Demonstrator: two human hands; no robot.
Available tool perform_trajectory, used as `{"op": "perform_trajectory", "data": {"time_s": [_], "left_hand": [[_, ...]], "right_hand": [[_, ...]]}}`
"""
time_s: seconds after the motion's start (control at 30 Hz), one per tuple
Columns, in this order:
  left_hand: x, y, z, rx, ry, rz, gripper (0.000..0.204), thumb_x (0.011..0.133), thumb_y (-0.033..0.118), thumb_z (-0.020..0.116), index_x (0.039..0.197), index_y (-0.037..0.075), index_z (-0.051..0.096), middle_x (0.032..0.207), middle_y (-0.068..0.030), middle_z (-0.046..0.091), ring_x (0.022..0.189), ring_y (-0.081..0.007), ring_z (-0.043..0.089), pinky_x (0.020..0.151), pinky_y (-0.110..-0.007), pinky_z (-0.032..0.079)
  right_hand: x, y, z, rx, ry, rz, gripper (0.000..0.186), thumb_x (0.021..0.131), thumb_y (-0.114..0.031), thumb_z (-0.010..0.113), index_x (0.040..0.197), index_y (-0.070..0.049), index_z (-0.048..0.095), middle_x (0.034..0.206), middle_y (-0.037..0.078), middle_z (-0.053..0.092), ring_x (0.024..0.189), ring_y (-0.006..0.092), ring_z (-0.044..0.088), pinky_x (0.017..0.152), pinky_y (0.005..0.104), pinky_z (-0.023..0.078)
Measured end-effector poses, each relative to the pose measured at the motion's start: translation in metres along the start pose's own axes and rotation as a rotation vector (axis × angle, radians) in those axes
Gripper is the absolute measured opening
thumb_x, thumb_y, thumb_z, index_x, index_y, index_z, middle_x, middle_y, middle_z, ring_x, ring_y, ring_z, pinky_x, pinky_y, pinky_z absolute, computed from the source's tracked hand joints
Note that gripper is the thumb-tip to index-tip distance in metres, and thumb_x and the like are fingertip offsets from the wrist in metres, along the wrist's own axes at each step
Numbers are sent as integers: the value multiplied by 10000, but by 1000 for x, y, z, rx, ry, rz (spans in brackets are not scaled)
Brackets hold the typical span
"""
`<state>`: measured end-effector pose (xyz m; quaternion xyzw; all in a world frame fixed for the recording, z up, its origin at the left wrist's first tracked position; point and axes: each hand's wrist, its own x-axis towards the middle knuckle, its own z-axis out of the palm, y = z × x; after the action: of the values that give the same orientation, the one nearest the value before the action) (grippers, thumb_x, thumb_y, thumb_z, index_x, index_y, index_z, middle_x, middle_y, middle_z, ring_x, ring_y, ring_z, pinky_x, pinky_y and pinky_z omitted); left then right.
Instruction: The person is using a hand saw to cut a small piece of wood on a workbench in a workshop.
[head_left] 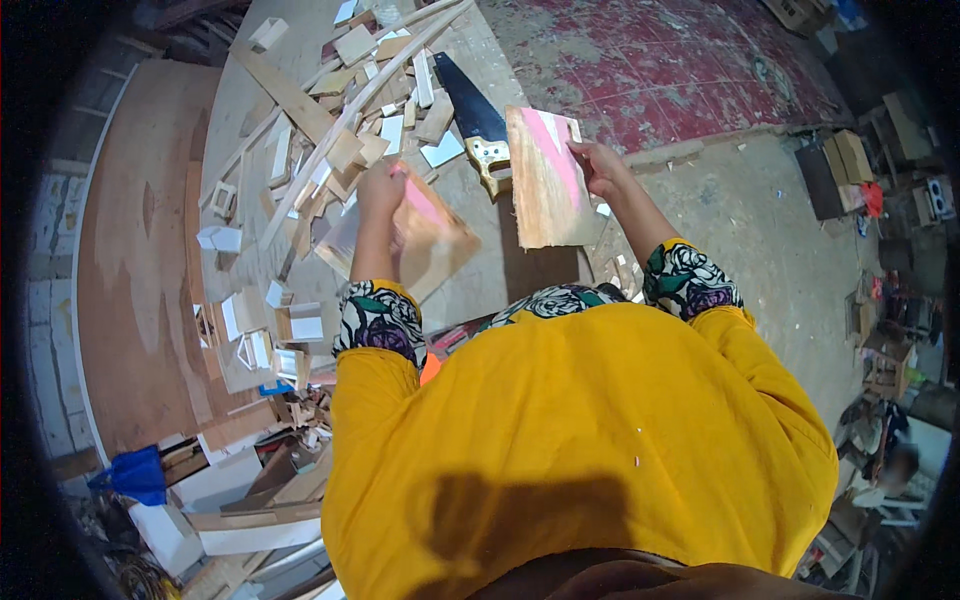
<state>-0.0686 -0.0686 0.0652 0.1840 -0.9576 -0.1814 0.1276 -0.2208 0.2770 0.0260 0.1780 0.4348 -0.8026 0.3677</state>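
Observation:
My left hand (381,190) is closed on the upper edge of a wooden board (432,240) with a pink stripe, tilted over the worktable and a little blurred. In my right hand (600,168) is a second wooden board (548,190), also striped pink, gripped at its right edge and held nearly upright. Between the two boards, a handsaw (472,110) with a dark blade and a pale wooden handle lies on the table. The second board stands just right of the saw's handle. Most of the fingers of my left hand are hidden from view.
Wood offcuts (350,150), some white-faced, cover the left of the worktable (490,70), with long strips across them. A large brown panel (140,250) stands at far left. Below it lie a blue bag (138,475) and more scraps. Cardboard boxes (848,157) sit on the right.

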Motion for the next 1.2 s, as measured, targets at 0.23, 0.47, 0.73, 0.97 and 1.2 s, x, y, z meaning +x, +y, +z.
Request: {"op": "perform_trajectory", "data": {"time_s": [0.23,0.47,0.73,0.97,1.2], "left_hand": [[27,-31,6,116,226,-40,565,829,401,626,1280,73,539,1100,-191,630,1023,-320,604,924,-395,441],[-60,56,61,-1458,-785,-508,538,935,458,513,1291,54,515,1224,-92,595,1086,-172,585,899,-321,472],[-76,55,40,-1840,-632,-602,598,934,439,486,1353,21,404,1260,-139,564,1117,-237,584,942,-389,484],[-80,2,17,-1549,-593,-466,344,947,188,529,1201,-44,534,1085,-110,641,936,-177,640,820,-300,512],[-92,-39,1,-1374,-554,-504,332,948,207,530,1200,-8,555,1001,-78,664,836,-145,646,737,-257,509]], "right_hand": [[-12,22,35,-23,-11,-138,159,901,-62,571,1042,11,569,927,99,654,809,195,651,746,349,551],[-2,43,40,100,-156,-99,228,921,-105,538,1119,6,563,1037,107,653,928,203,644,860,338,514],[-5,68,87,31,-36,-241,245,923,-77,515,1159,-18,545,1042,125,643,964,223,623,888,380,489],[7,65,87,-230,-103,-205,233,902,-102,585,1127,-52,553,1010,55,649,879,148,641,760,301,528],[-15,51,102,-637,-182,-115,199,856,-87,652,1035,-43,578,831,-15,560,668,77,498,638,222,490]]}}
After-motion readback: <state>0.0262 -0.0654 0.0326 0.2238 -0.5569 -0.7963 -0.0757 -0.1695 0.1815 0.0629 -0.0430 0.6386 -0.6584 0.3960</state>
